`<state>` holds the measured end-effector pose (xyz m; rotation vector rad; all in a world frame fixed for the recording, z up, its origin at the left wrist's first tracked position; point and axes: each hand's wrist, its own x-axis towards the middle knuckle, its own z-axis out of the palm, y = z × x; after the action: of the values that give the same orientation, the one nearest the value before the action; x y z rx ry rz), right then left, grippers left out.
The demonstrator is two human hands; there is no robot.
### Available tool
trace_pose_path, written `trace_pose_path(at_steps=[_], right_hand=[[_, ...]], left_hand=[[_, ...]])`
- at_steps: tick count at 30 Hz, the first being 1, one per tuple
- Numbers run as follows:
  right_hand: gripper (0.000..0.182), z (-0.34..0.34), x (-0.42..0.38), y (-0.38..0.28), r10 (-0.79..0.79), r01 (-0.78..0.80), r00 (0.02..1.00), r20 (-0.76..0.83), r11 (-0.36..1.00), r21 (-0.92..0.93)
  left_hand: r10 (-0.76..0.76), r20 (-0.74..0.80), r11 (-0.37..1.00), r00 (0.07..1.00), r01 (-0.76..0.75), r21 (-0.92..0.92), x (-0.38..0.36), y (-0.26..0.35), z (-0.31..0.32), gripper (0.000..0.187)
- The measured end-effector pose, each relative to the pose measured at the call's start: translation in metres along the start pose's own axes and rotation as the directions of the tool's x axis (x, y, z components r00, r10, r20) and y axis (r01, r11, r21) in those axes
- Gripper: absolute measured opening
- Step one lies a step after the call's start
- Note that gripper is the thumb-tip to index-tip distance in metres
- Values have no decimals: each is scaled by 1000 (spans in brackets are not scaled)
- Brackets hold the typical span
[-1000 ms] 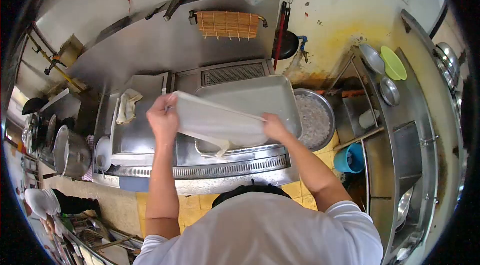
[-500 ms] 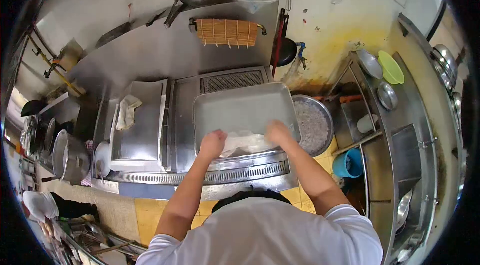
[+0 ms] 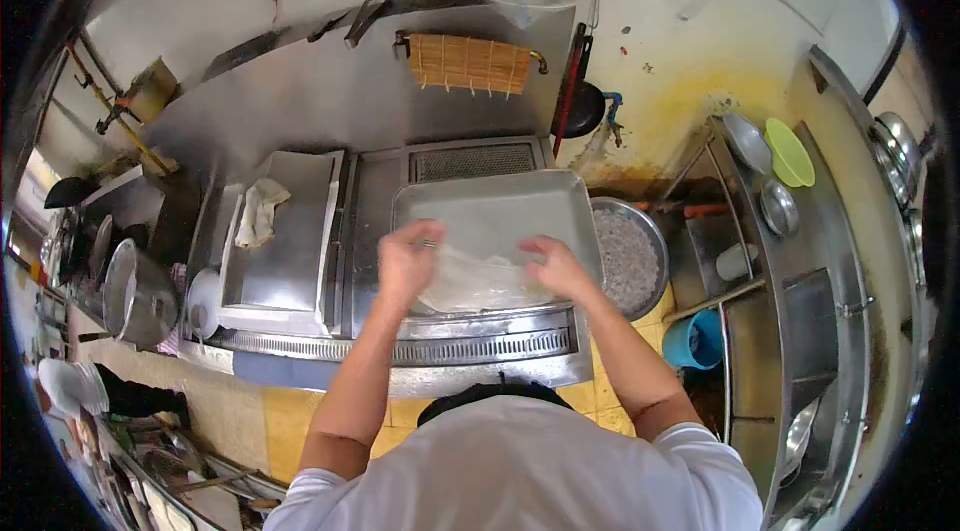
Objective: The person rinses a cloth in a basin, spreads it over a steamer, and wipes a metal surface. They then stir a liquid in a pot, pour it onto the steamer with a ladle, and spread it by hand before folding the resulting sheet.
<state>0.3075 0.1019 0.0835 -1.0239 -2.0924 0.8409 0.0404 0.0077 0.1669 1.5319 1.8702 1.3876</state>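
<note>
A thin, whitish, limp sheet [image 3: 475, 281] lies crumpled in the near part of a large rectangular metal tray [image 3: 500, 199]; its material is unclear. My left hand [image 3: 406, 259] is over the tray's left side, at the sheet's left end. Its fingers point inward and look parted, though somewhat blurred. Over the sheet's right end is my right hand [image 3: 560, 269], thumb and forefinger apart, the fingertips close above the sheet. The tray rests on a steel counter [image 3: 375, 271].
Left of the tray, a folded cloth [image 3: 262, 213] lies on a steel lid [image 3: 280, 281]. At right stand a metal basin [image 3: 628, 256] of pale, lumpy contents, a blue bucket [image 3: 692, 339] and a shelf rack [image 3: 810, 311]. A bamboo mat [image 3: 470, 64] hangs behind; another person [image 3: 100, 391] is at lower left.
My left hand has moved up and left, and my right hand's fingers have spread apart. The sheet's left part has shifted away from me and lies more spread out. The view has turned slightly.
</note>
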Motion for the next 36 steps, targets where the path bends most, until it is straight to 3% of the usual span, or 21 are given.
trace_pose_path(at_steps=[1,2,4,5,7,8,11,12,14,16,19,21,23,25,28,30,31,32,33,34,36], right_hand=[[21,5,12,-31,-142,156,985,-96,974,166],[21,3,21,-59,-50,51,999,-10,977,206],[23,-4,35,-101,118,-159,979,168,954,254],[23,-8,35,-109,97,-114,990,99,976,185],[24,-17,36,-117,38,-37,999,-33,999,32],[25,-23,38,-117,57,-54,996,-67,997,47],[25,-45,42,-120,163,-140,971,-174,980,140],[24,-55,44,-122,222,-181,952,-211,963,198],[21,-77,52,-105,69,13,927,-368,976,215],[21,-108,51,-122,203,-120,913,-354,963,243],[27,-139,48,-134,127,-5,864,-488,970,242],[28,-163,45,-154,78,93,834,-547,956,279],[27,-184,40,-165,-13,165,826,-563,962,219],[22,-200,32,-172,-26,196,770,-638,961,197],[18,-215,9,-184,33,167,751,-660,957,238],[18,-222,-5,-174,-18,178,785,-619,964,198],[18,-218,-11,-167,34,80,830,-557,981,179],[19,-210,-16,-154,91,-17,865,-494,988,152],[19,-201,-19,-140,154,-114,890,-429,987,118],[19,-187,-18,-121,161,-154,898,-409,987,51],[18,-157,-6,-78,250,-266,911,-327,964,-5]], left_hand=[[33,46,999,998,-32,-33,-4,12,17,17],[71,89,996,994,-65,-66,-6,21,30,16],[-45,148,995,988,57,-76,3,28,46,17],[-102,178,990,979,117,-79,6,28,50,20],[-41,247,971,968,97,-218,-1,27,52,25],[-5,275,953,962,87,-290,-5,26,53,27],[-73,519,985,852,142,-95,-34,28,50,30],[-74,521,985,850,144,-94,-42,21,50,30],[-78,525,984,847,149,-94,-51,2,50,29],[-90,457,993,885,114,-24,-48,-4,28,28],[-101,350,961,931,0,276,-17,-3,-33,25],[52,256,916,965,-149,373,8,26,-85,26],[82,125,904,989,-127,408,23,50,-127,32],[303,9,921,953,-295,253,20,80,-156,29],[445,-148,895,883,-436,91,1,106,-182,19],[289,-120,946,950,-303,-118,-11,93,-180,15],[214,-96,948,972,-231,-218,-14,83,-177,13],[160,-41,967,986,-165,-195,-14,64,-169,10],[-44,17,997,999,45,-62,-15,45,-158,10],[-151,78,983,985,141,119,-9,36,-147,13],[-205,83,973,975,194,129,3,-11,-111,18]])
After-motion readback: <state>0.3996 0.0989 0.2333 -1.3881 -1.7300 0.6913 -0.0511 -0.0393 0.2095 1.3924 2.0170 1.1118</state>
